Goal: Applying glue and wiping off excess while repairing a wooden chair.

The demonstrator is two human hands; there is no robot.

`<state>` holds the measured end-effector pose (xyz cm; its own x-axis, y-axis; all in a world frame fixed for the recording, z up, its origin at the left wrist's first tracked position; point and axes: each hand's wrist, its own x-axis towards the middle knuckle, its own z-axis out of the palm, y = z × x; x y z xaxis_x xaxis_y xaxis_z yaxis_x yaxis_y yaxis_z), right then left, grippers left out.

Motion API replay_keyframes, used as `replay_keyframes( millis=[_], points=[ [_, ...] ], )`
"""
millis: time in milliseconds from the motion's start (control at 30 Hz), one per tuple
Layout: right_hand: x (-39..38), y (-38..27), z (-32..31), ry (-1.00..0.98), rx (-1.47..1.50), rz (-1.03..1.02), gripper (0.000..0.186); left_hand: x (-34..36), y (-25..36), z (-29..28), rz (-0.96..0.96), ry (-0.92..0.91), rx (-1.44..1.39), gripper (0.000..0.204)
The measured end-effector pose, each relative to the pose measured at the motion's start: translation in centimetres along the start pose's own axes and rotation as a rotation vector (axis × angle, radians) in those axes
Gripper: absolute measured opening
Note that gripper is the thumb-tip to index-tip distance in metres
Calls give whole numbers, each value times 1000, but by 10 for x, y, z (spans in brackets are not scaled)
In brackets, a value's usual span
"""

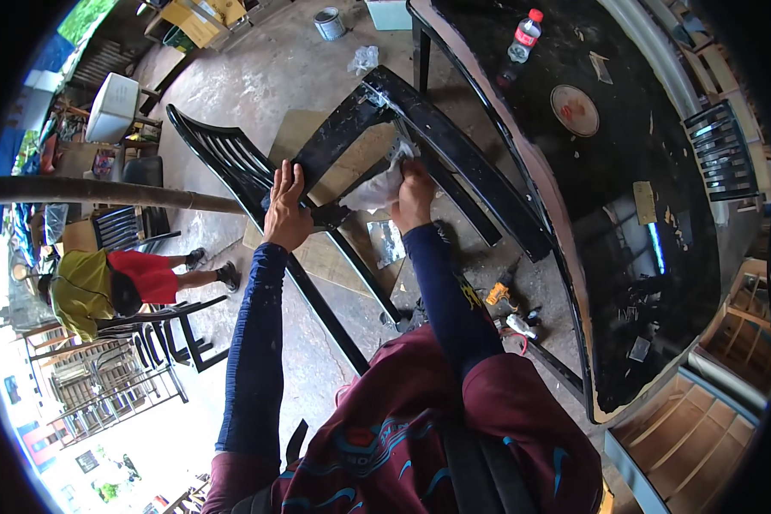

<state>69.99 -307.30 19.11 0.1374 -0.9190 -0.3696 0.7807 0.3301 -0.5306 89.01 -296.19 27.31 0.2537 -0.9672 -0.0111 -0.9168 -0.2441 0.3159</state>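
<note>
left hand (288, 214) rests, fingers extended, on the black slat-back chair (337, 139); right hand (415, 195) grips 1 white rag (375, 189) (crumpled).

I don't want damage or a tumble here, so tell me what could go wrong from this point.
1. The black chair frame might shift under pressure: the left hand rests on it while the right hand holds a white crumpled cloth.
2. The yellow power tool lies loose on the floor, so a careless step could catch it.
3. The red-capped bottle stands on the black tabletop; a bump might topple it.
</note>
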Motion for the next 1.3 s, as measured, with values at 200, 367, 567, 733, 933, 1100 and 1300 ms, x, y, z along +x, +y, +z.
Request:
replay_keyframes(
  millis=[200,367,567,733,933,1100,1300],
  points=[
    [32,6,37,27,67,-101,23,-5,-4,-1,30,-29,-9,91],
    [38,-19,104,154,295,37,8,0,5,9,49,-2,5,93],
    [-13,-128,147,-257,-70,-161,21,-13,-2,19,2,155,-22,83],
    [58,-239,169,-485,-900,-654,30,4,44,27,-165,331,-12,74],
    [131,-192,169,-1307,-1884,-854,23,64,88,27,-125,434,-155,73],
    [148,-151,173,-1428,-1998,-675,27,74,87,30,-131,405,-194,68],
    [128,-156,162,-1577,-2035,-884,27,81,100,23,-172,387,-157,70]
  ],
)
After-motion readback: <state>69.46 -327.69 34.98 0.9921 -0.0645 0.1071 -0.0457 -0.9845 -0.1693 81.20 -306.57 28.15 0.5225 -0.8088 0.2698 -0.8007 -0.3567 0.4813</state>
